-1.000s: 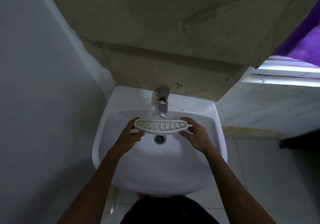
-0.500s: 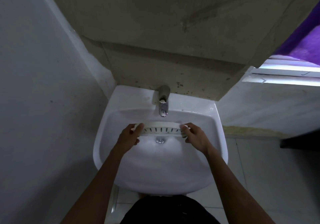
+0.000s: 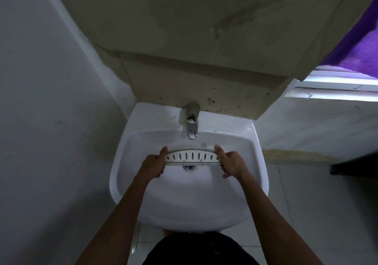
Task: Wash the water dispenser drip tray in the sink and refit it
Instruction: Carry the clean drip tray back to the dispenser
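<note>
The white drip tray (image 3: 191,155), a long curved piece with dark slots along its top, hangs over the bowl of the white sink (image 3: 143,203). My left hand (image 3: 152,165) grips its left end and my right hand (image 3: 231,163) grips its right end. The tray is just in front of and below the chrome tap (image 3: 192,128). The drain (image 3: 188,167) shows right under the tray. I see no water running from the tap.
A grey wall stands close on the left. Behind the sink rises a stained beige wall. White floor tiles lie to the right, with a dark object (image 3: 356,165) at the right edge and a purple cloth (image 3: 360,51) above it.
The tray has been turned over in both hands: a second ago its ribbed face pointed at me, now its slotted face does. It sits slightly lower, over the drain.
</note>
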Tool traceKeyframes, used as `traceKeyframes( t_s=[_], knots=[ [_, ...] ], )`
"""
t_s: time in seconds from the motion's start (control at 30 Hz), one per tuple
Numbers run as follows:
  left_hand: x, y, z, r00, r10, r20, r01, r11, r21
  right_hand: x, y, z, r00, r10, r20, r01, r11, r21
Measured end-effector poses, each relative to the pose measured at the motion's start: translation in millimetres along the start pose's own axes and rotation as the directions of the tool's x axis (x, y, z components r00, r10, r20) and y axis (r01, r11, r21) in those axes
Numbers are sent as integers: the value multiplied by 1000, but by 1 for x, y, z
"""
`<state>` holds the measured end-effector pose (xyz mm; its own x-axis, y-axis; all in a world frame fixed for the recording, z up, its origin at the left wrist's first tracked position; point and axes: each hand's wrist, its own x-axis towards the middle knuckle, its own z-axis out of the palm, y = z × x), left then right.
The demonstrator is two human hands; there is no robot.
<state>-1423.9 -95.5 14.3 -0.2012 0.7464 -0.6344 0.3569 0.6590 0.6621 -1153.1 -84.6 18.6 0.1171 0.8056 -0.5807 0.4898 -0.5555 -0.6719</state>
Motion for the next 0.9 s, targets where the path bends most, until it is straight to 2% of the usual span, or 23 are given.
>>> traceKeyframes(
  t_s=[0.13,0.3,0.47,0.6,0.73,0.9],
  knots=[
    [-1,3,-2,1000,26,-7,-26,994,-110,0,1,1,996,-83,-14,84,991,102],
    [-4,4,-3,993,112,41,-100,969,-228,-2,2,-1,985,-166,-43,171,974,152],
    [-3,4,0,990,123,69,-91,930,-355,-4,5,-3,978,-201,-50,206,926,317],
    [1,0,0,979,198,40,-169,913,-371,-9,4,-5,964,-265,-36,259,893,369],
    [2,0,-1,961,277,26,-244,886,-395,-12,3,-4,967,-252,-25,232,841,489],
    [3,-4,0,947,320,22,-278,854,-440,-14,5,-2,966,-255,-43,242,831,502]
  ],
)
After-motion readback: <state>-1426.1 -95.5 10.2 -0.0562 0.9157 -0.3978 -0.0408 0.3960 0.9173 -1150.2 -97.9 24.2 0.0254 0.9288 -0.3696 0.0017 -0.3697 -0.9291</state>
